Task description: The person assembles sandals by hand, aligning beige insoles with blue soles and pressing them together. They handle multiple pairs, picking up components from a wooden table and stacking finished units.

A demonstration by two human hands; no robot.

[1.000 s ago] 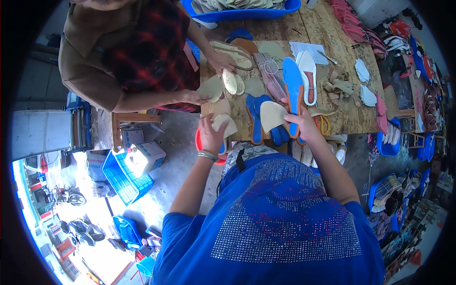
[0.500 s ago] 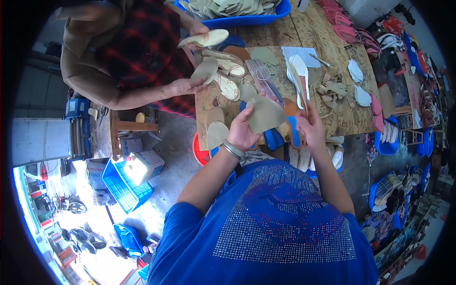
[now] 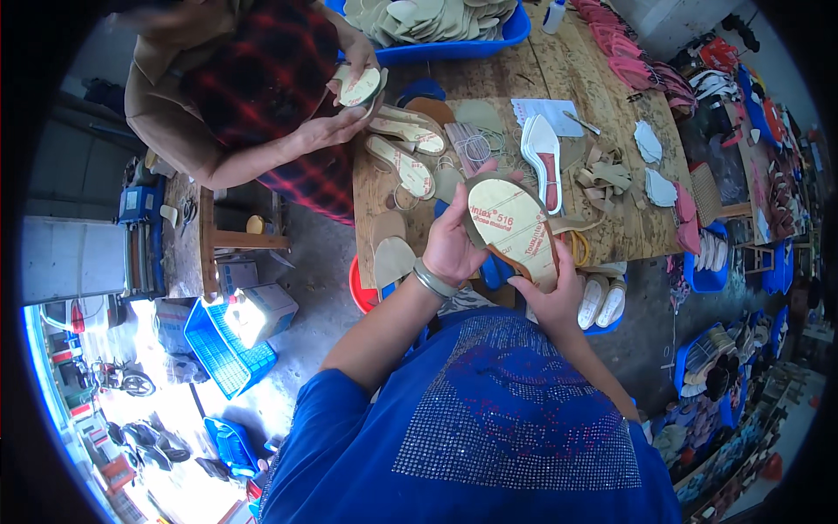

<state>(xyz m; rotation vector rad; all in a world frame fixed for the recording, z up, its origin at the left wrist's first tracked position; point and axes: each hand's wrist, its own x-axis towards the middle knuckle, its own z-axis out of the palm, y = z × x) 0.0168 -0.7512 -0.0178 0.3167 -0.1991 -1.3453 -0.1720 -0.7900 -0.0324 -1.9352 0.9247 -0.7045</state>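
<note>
Left hand fingers curled round the upper edge of a tan shoe insole, right hand pinching its lower end, insole held tilted above the near edge of a wooden worktable, more insoles lying beyond, a co-worker's hands gripping another insole across the table.

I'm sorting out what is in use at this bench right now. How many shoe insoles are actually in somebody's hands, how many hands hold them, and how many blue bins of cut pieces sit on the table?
Insoles in hands: 2, the large insole and the co-worker's small insole
Hands holding them: 4, left hand, right hand, co-worker's hands
Blue bin on the table: 1
Total: 7
</note>
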